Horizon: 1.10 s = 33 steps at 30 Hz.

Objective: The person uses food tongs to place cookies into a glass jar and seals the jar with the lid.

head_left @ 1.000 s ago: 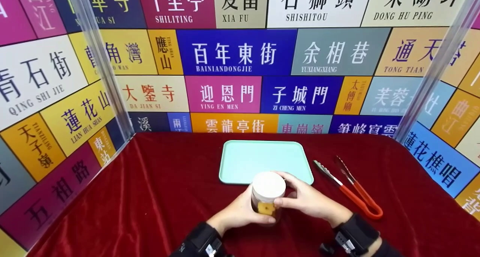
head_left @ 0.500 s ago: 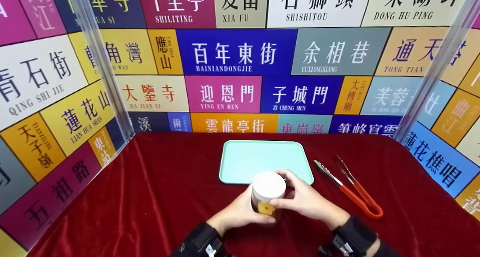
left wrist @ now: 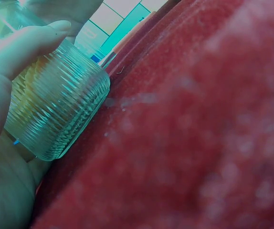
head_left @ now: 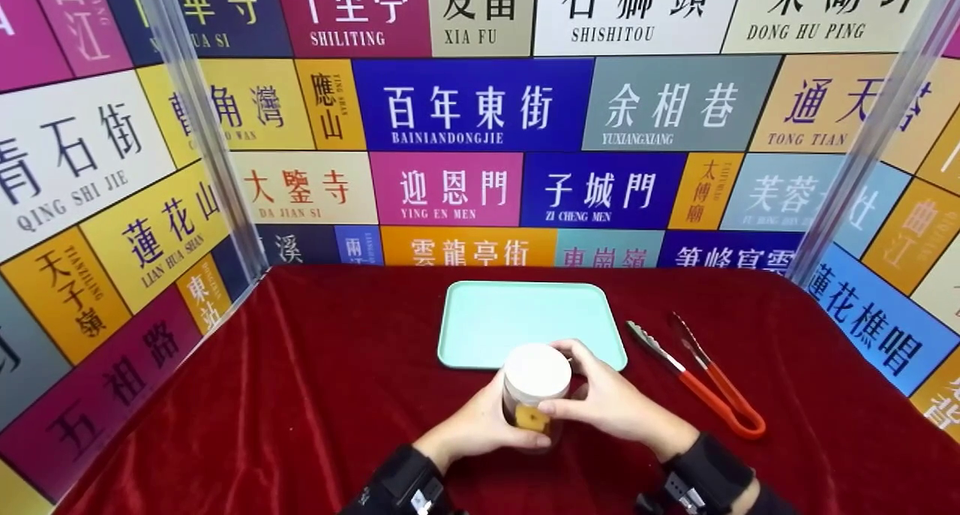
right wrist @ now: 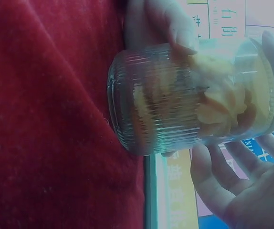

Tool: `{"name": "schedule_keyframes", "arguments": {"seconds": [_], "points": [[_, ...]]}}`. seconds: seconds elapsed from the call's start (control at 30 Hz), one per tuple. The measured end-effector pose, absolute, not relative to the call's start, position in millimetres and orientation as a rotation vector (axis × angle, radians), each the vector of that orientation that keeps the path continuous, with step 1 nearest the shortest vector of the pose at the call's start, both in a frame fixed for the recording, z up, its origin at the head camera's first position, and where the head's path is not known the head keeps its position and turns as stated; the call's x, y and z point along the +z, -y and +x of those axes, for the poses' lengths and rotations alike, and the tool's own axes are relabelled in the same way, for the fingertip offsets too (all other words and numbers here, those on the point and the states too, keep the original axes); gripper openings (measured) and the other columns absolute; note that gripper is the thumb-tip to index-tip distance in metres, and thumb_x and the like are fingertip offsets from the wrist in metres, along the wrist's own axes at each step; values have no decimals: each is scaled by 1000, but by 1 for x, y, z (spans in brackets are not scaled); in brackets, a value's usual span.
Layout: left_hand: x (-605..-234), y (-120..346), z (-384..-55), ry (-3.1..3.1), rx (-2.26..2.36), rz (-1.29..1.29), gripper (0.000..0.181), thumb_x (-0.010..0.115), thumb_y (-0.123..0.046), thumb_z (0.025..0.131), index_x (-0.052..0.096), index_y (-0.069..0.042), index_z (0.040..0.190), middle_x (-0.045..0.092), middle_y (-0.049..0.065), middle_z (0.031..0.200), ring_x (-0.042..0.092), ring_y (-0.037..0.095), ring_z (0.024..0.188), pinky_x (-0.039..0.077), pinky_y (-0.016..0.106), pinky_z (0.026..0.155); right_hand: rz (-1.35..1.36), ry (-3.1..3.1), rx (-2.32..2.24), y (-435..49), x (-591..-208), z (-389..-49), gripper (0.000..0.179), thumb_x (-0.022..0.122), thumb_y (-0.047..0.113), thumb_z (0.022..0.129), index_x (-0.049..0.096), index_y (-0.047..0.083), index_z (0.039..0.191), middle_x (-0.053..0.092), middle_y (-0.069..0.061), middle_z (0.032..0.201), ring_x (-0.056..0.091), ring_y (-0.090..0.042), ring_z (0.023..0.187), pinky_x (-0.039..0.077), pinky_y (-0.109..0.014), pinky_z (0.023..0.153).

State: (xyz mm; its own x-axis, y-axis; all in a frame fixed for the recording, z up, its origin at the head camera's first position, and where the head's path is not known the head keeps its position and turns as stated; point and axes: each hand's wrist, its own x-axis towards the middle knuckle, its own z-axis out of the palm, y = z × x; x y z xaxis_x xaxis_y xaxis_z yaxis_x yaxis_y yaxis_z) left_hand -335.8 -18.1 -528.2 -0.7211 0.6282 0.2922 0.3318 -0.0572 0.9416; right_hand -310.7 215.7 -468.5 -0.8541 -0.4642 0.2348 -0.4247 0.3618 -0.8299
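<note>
A ribbed clear glass jar (head_left: 531, 419) with a round white lid (head_left: 537, 369) stands upright near the middle front, with yellow-brown pieces inside. My left hand (head_left: 474, 427) grips the jar's body from the left, its thumb across the front. From the right, my right hand (head_left: 611, 401) holds the lid's edge, thumb in front and fingertips at the far side. In the left wrist view the jar's ribbed base (left wrist: 75, 112) is close over the red cloth. The jar (right wrist: 175, 100) lies sideways across the right wrist view, showing the pieces through the glass.
Behind the jar lies a mint-green tray (head_left: 525, 320). Tongs (head_left: 705, 396) with red handles rest to its right, their metal tips pointing away. Red velvet cloth (head_left: 337, 365) covers the table. Panels with colourful place-name signs (head_left: 472, 106) enclose the back and sides.
My right thumb has slid slightly left along the front of the lid's edge, and the fingers and wrist have shifted a little. The left hand and jar look the same.
</note>
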Motion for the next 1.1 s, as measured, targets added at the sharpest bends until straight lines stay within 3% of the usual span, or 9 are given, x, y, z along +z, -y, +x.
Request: {"name": "schedule_keyframes", "arguments": {"seconds": [0.23,0.37,0.73,1.1], "points": [[-527,18,-335,-1964,1865,1053,101,93,-8,79,34,-21,160,56,-3,147,55,17,134,39,32,118,-875,-2434,-1568,-219,-467,-312,76,83,21,95,39,3,154,55,-23,146,66,-33,116,59,-36,94],[-526,18,-335,-1959,1866,1041,103,93,-7,79,32,-22,161,56,-4,147,56,17,134,40,32,117,-902,-2356,-1590,-223,-467,-315,80,80,18,98,34,6,162,50,-23,153,58,-36,129,57,-38,99],[-528,16,-335,-1931,1886,1075,104,93,-6,79,31,-21,161,56,-2,147,58,19,132,42,33,117,-934,-2292,-1600,-230,-470,-318,73,73,15,102,36,10,165,47,-18,158,54,-23,137,53,-39,107],[-528,17,-336,-1932,1884,1051,101,93,-5,79,33,-20,160,57,-2,146,58,18,132,42,33,117,-939,-2309,-1592,-229,-471,-320,72,73,18,103,36,5,163,48,-21,156,54,-35,136,53,-38,106]]}}
